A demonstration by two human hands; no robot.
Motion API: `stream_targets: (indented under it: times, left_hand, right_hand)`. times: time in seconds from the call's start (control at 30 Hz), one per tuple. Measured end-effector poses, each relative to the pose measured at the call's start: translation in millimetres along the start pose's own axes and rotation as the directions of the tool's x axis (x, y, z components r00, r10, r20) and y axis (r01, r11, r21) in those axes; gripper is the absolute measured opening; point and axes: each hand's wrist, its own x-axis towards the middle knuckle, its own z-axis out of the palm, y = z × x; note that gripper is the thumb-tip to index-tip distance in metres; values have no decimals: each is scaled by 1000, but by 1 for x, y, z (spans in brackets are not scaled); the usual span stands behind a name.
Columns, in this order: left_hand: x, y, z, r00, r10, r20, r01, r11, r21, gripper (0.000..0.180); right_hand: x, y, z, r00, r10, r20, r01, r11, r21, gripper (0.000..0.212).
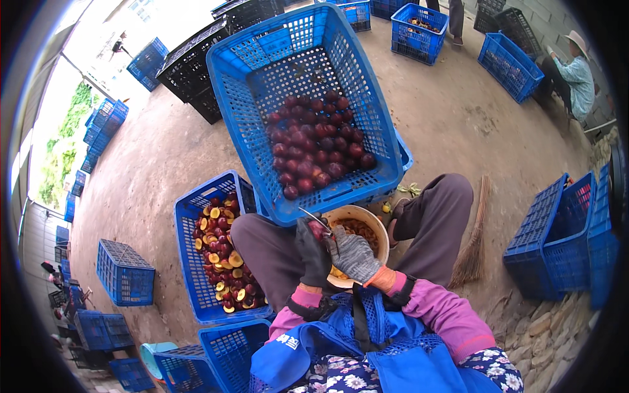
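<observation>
My left hand [311, 255], in a dark glove, is closed around a dark red plum [318, 228]. My right hand [356, 254], in a grey knit glove with an orange cuff, meets it from the right, fingers curled. From between them a thin metal knife blade [305, 212] sticks out across the plum; its handle is hidden in the right hand. Behind the hands a blue crate [229, 85] tilts toward me with whole plums [318, 144] at its near end. Under my right hand stands a round pale bucket [379, 226] with brownish-orange scraps inside.
Left of my knee, a blue crate [187, 275] holds halved plums [219, 242] with yellow flesh. A straw broom [473, 242] lies right of my leg. Blue crates [544, 236] stand at the right, black crates [196, 65] at the far left. A person [576, 78] sits far right.
</observation>
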Motion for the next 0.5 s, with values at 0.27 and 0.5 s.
stream_targets:
  times: [0.27,0.5]
  left_hand:
    - [10,7,-8,996,89,-26,-86,992,89,22]
    - [21,20,-10,837,496,229,-530,636,560,23]
  right_hand:
    - [17,-18,-10,995,92,-36,-82,973,216,28]
    - [7,6,12,916,-369,-161,321,910,-263,44]
